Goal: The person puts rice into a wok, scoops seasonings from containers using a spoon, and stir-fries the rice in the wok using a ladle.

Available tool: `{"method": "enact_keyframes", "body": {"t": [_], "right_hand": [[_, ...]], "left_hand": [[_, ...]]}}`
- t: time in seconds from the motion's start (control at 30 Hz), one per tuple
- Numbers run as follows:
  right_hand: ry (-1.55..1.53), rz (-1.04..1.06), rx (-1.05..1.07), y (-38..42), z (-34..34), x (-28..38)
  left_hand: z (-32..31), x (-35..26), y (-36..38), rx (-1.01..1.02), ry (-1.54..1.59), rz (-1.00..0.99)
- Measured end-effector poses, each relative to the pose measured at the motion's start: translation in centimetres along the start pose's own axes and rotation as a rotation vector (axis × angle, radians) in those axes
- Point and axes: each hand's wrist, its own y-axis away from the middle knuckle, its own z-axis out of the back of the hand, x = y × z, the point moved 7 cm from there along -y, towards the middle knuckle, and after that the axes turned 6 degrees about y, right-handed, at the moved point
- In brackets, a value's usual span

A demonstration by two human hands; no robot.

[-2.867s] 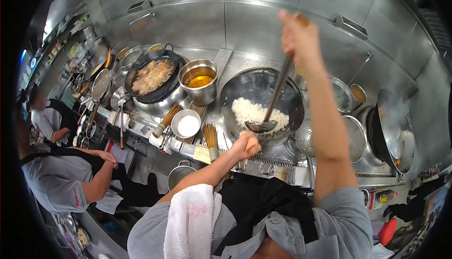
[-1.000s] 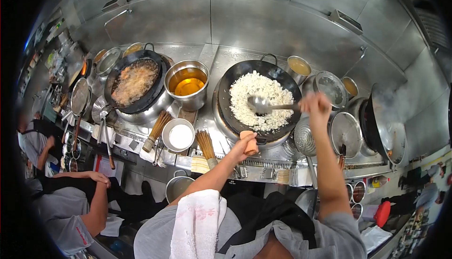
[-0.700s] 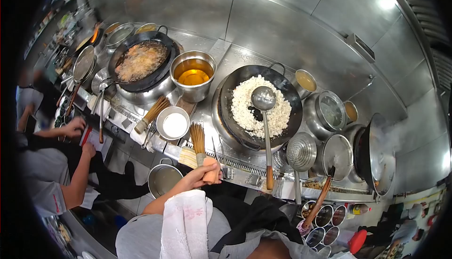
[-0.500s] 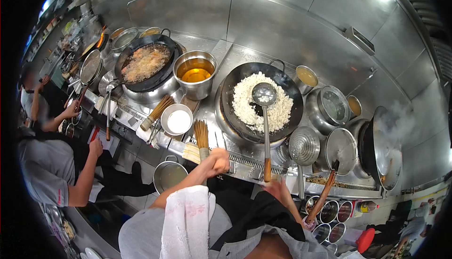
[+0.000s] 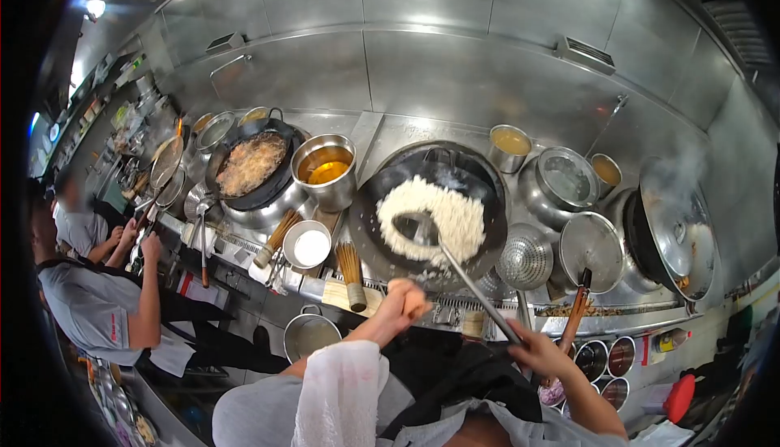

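1. Left hand (image 5: 404, 301) is clamped on the orange-wrapped handle of the wok (image 5: 428, 207) at its 6 o'clock rim
2. Right hand (image 5: 538, 351) is closed round the ladle (image 5: 422, 232), whose bowl sits in the rice (image 5: 431, 215)
3. Oil pot (image 5: 324, 169) stands at the wok's 9 o'clock

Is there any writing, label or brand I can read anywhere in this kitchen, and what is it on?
None can be read.
Red mark on a co-worker's grey sleeve: too small and blurred.
Bottle by the sauce pots: label too blurred.
Shelf items far left: too small.
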Motion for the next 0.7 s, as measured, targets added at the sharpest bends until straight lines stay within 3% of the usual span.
{"method": "enact_keyframes", "body": {"t": [0.03,0.1,0.13,0.2,0.27,0.3,0.37,0.43,0.5,0.6,0.7], "right_hand": [[0.000,0.003,0.004,1.1,1.1,-0.2],[0.106,0.129,0.040,3.1,1.3,0.2],[0.252,0.289,-0.037,2.3,1.6,-0.9],[0.450,-0.061,0.065,-0.8,1.9,-2.5],[0.528,0.017,-0.128,-6.0,1.8,-5.6],[0.522,0.012,-0.138,-8.0,1.2,-6.3],[0.600,0.080,-0.398,-10.2,0.9,-5.1],[0.446,0.047,-0.378,-8.4,0.2,-2.1],[0.279,-0.093,-0.292,-5.7,-0.5,0.4],[0.100,0.017,-0.316,-3.4,-2.8,-1.2],[0.204,-0.112,-0.229,1.8,-3.0,1.9]], "left_hand": [[0.4,0.1,-1.5,-0.003,0.001,-0.004],[-0.2,0.8,-3.8,0.322,0.089,0.071],[0.0,0.7,-7.0,0.152,0.139,0.061],[-1.6,0.7,-10.1,0.063,0.131,0.000],[0.2,2.0,-11.4,0.248,0.050,-0.013],[1.9,3.5,-10.4,0.230,0.104,-0.009],[5.7,6.0,-5.8,0.137,0.131,0.001],[7.5,4.5,-4.7,0.122,0.078,0.015],[6.0,2.5,-5.1,0.342,0.068,0.012],[3.5,-2.2,-9.1,0.126,0.078,-0.037],[3.7,-2.2,-3.1,0.156,-0.024,0.117]]}}
